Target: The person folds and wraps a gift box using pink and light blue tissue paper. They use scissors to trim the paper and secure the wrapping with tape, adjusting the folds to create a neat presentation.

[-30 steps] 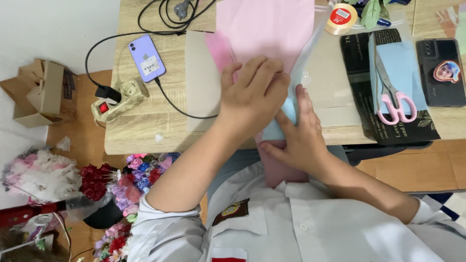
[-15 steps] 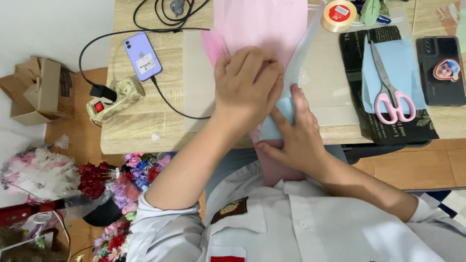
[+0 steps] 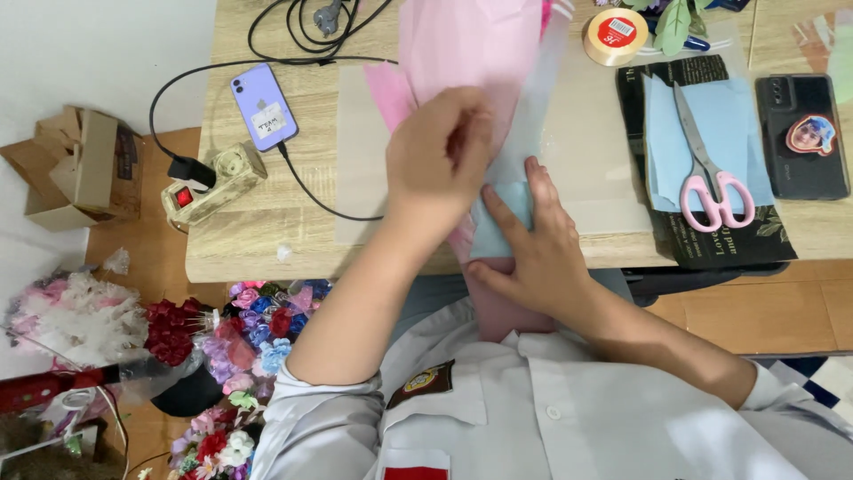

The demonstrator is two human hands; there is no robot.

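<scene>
The left hand (image 3: 440, 151) lies palm-down, fingers curled, pressing the pink wrapping paper (image 3: 471, 44) near the front edge of the tabletop (image 3: 258, 231). The right hand (image 3: 533, 244) lies flat, fingers spread, on the light-blue paper (image 3: 505, 227) at the same front edge, just beside the left hand. Neither hand grips anything. Pink-handled scissors (image 3: 711, 169) lie toward the right edge.

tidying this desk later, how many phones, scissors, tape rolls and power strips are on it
Phones: 2, a lilac phone on a charging cable and a black phone with a round grip
Pink-handled scissors: 1
Gold tape roll: 1
Beige power strip with red switch: 1
Total: 5
</scene>
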